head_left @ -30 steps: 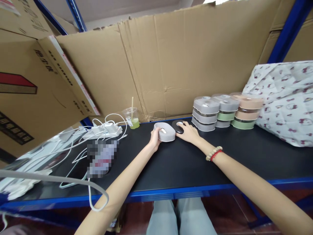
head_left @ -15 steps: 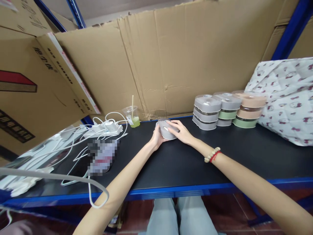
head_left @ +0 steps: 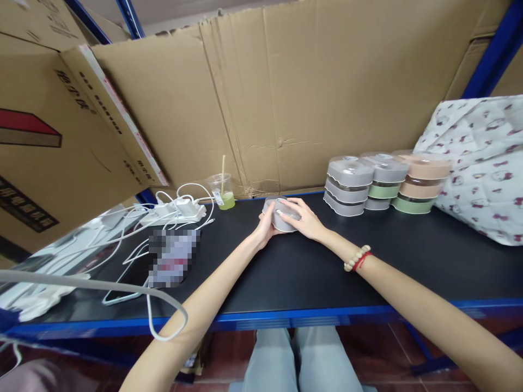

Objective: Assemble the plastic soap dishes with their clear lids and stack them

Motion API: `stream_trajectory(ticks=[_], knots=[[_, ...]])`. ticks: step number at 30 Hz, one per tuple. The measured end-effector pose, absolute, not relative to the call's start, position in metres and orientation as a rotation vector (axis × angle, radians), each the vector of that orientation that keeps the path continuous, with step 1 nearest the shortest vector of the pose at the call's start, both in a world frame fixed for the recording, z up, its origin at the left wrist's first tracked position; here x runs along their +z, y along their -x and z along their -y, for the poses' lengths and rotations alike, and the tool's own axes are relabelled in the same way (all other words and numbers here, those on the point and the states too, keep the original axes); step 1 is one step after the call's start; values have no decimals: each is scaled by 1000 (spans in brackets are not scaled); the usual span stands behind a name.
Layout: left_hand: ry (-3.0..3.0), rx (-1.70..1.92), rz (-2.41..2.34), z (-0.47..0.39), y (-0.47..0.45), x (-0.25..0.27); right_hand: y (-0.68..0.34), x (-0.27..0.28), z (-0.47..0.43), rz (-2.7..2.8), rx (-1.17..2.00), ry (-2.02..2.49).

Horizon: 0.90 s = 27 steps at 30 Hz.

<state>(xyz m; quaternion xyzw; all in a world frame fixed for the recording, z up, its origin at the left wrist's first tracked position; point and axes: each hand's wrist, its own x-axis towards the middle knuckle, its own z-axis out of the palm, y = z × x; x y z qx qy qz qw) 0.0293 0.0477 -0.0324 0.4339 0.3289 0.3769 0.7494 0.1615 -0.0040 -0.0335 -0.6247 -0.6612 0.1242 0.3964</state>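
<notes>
Between my hands is a small grey container (head_left: 283, 222) with a clear lid, at the back middle of the dark tabletop. My left hand (head_left: 265, 226) wraps its left side, thumb up along the edge and fingers underneath. From the right, my right hand (head_left: 305, 219) rests its fingers across the lid and the right edge. My fingers hide parts of the container. To the right stand three stacks of similar containers: a grey stack (head_left: 347, 188), a grey and green stack (head_left: 383, 181), and a peach and green stack (head_left: 423, 185).
A plastic cup (head_left: 225, 199) with yellow-green liquid and a straw stands left of my hands. A white power strip (head_left: 180, 212) with tangled cables lies farther left, near a pixelated item (head_left: 174, 258). Patterned cloth (head_left: 486, 169) fills the right end. Cardboard (head_left: 327, 98) backs the table.
Both hands stay on the grey container in nearly the same grip. The whole view has shifted slightly; the container appears hardly moved.
</notes>
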Motion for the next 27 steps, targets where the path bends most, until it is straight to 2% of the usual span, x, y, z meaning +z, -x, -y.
stream_trajectory(ticks=[8, 16, 23, 27], knots=[[-886, 799, -794, -38, -29, -17, -159, -34, 6, 1772, 324, 1598], [-941, 769, -782, -32, -32, -10, -153, -13, 20, 1847, 18, 2009], [-1403, 881, -1020, -32, -36, -16, -156, -7, 22, 1736, -303, 2297], [-1842, 809, -1109, -35, -31, -21, -165, -6, 20, 1621, -385, 2376]])
